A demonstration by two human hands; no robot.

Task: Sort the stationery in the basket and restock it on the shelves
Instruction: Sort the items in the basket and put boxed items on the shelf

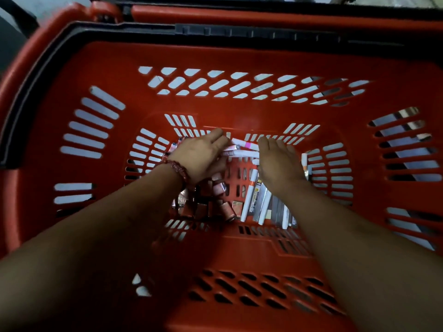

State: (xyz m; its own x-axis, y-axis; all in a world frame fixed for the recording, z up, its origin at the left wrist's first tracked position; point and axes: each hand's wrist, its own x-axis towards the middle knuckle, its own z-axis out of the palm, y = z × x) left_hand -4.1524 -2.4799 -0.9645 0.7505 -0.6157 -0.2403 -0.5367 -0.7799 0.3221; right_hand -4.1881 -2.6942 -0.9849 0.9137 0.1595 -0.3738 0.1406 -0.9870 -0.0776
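Both my arms reach down into a deep red plastic basket (239,56). On its floor lie white pens (242,153) with pink bands at the far side. More white pens and flat packets (261,202) lie in a row at the near right. Several small reddish boxes (215,202) are heaped at the near left. My left hand (201,156), with a beaded bracelet at the wrist, grips one end of the far white pens. My right hand (278,161) lies palm down over their other end, its fingers hidden from view.
The basket's slotted walls rise steeply on all sides. A black handle (239,32) lies folded along the far rim. Grey floor shows through the slots. No shelves are in view.
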